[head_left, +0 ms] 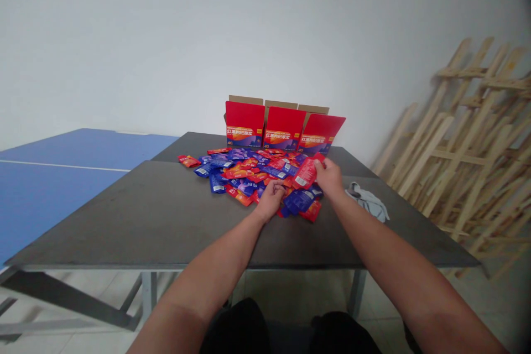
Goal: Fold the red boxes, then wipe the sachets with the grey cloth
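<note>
My right hand (331, 177) pinches a red sachet (305, 173) by its upper right edge and holds it up over the right side of the pile. At the near edge of the pile, my left hand (271, 198) rests low with its fingers curled in; whatever lies under them is hidden. Red and blue-purple sachets lie heaped in the middle of the table, among them a blue sachet (299, 201) between my hands and a red sachet (189, 161) at the far left. Behind the heap stand three red printed cartons with raised flaps: left (244, 127), middle (283, 130) and right (318, 135).
The dark table (124, 215) has its front edge close to my knees. A crumpled grey cloth (369, 202) lies right of my right forearm. On the left is a blue table-tennis table (74, 177); wooden easels (460, 149) lean against the wall at right.
</note>
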Demonstrator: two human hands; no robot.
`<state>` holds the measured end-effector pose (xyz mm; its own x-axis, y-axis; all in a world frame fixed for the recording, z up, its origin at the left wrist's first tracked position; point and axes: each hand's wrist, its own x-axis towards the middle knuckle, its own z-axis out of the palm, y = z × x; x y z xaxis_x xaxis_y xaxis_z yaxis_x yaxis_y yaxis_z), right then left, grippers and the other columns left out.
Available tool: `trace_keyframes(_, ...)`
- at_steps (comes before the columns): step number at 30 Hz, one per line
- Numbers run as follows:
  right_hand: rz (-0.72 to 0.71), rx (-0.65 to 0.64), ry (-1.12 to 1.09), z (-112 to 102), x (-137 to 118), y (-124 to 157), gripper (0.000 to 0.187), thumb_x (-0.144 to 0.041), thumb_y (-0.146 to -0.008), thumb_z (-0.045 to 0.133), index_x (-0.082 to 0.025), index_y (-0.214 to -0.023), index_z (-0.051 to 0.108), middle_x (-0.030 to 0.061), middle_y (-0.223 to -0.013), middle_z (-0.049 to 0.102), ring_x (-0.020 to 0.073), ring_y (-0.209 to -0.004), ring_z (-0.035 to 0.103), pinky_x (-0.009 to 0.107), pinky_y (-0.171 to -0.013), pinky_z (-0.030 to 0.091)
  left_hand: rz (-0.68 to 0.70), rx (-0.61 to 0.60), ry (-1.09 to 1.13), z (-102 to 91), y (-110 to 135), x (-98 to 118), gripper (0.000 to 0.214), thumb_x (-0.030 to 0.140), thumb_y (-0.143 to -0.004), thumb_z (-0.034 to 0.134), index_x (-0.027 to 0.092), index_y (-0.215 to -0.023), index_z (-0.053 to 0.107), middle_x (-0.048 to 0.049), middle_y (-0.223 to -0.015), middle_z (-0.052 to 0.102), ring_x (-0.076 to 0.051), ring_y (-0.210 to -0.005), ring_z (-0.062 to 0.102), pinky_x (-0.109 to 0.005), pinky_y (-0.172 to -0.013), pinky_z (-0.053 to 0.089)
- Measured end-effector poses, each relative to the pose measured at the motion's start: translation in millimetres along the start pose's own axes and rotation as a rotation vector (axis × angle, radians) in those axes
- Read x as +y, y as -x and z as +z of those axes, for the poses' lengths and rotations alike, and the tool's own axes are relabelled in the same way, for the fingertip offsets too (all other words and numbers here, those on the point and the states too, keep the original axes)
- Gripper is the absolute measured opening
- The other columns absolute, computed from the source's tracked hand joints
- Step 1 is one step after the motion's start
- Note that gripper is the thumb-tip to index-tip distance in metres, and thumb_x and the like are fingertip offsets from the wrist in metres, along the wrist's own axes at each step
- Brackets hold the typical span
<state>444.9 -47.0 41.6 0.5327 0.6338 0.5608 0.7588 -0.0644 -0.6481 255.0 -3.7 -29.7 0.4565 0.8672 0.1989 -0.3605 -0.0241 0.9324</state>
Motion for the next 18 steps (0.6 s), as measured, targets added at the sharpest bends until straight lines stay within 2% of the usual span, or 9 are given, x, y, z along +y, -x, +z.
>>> trace_keyframes(4,-0.044,-0.179,-0.093,7,-18,11,0.032,-0.043,-0.086,0.05,-0.016,-0.086,0.067,0.0019,-0.077,0.069,0.015,-0.065,0.057,0.024,-0.062,0.043,-0.007,-0.005,0.158,0.8,3,7,0.03,0.032,-0.077,0.072,0.017,-0.1,0.059,-0.0031,-0.089,0.065,-0.013,-0.082,0.061,-0.026,-0.08,0.047)
trace_keyframes(8,-0.092,-0.329,-0.105,25,-27,38,0.031,-0.043,-0.085,0.051,-0.016,-0.073,0.063,0.0001,-0.066,0.065,0.0142,-0.06,0.054,0.024,-0.059,0.042,-0.165,-0.232,0.242,-0.8,10,10,0.049,0.037,-0.072,0.078,0.016,-0.111,0.058,-0.0063,-0.092,0.069,-0.017,-0.076,0.066,-0.032,-0.076,0.052)
trace_keyframes(10,-0.083,-0.364,-0.128,31,-26,47,0.032,-0.043,-0.087,0.048,-0.016,-0.077,0.064,0.0013,-0.069,0.066,0.0154,-0.063,0.057,0.025,-0.062,0.045,-0.217,-0.318,0.201,-2.0,13,10,0.055,0.034,-0.071,0.08,0.015,-0.117,0.057,-0.0078,-0.092,0.07,-0.018,-0.072,0.067,-0.033,-0.072,0.053)
trace_keyframes(12,-0.072,-0.326,-0.142,32,-19,52,0.037,-0.043,-0.09,0.043,-0.016,-0.089,0.067,0.0054,-0.083,0.07,0.018,-0.076,0.063,0.029,-0.073,0.049,-0.215,-0.317,0.162,-2.8,14,9,0.055,0.033,-0.072,0.079,0.015,-0.119,0.057,-0.0089,-0.091,0.071,-0.018,-0.068,0.068,-0.032,-0.068,0.054)
trace_keyframes(14,-0.041,-0.209,-0.082,30,-6,53,0.043,-0.044,-0.092,0.038,-0.015,-0.106,0.066,0.0111,-0.105,0.069,0.0213,-0.098,0.063,0.034,-0.091,0.047,-0.188,-0.286,0.152,-3.0,14,9,0.05,0.033,-0.073,0.077,0.015,-0.116,0.058,-0.0098,-0.092,0.071,-0.019,-0.068,0.068,-0.031,-0.066,0.055)
trace_keyframes(16,0.05,-0.081,0.074,26,10,54,0.052,-0.048,-0.092,0.039,-0.015,-0.126,0.058,0.016,-0.13,0.057,0.026,-0.122,0.052,0.041,-0.105,0.038,-0.169,-0.27,0.151,-2.5,14,9,0.047,0.033,-0.074,0.076,0.015,-0.114,0.059,-0.0104,-0.092,0.071,-0.02,-0.069,0.069,-0.032,-0.065,0.056)
trace_keyframes(18,0.183,-0.045,0.257,23,26,57,0.065,-0.056,-0.089,0.043,-0.018,-0.142,0.045,0.0189,-0.147,0.039,0.0325,-0.135,0.038,0.05,-0.11,0.029,-0.171,-0.272,0.149,-1.6,14,10,0.046,0.032,-0.075,0.075,0.015,-0.115,0.06,-0.0108,-0.092,0.071,-0.02,-0.069,0.069,-0.033,-0.065,0.056)
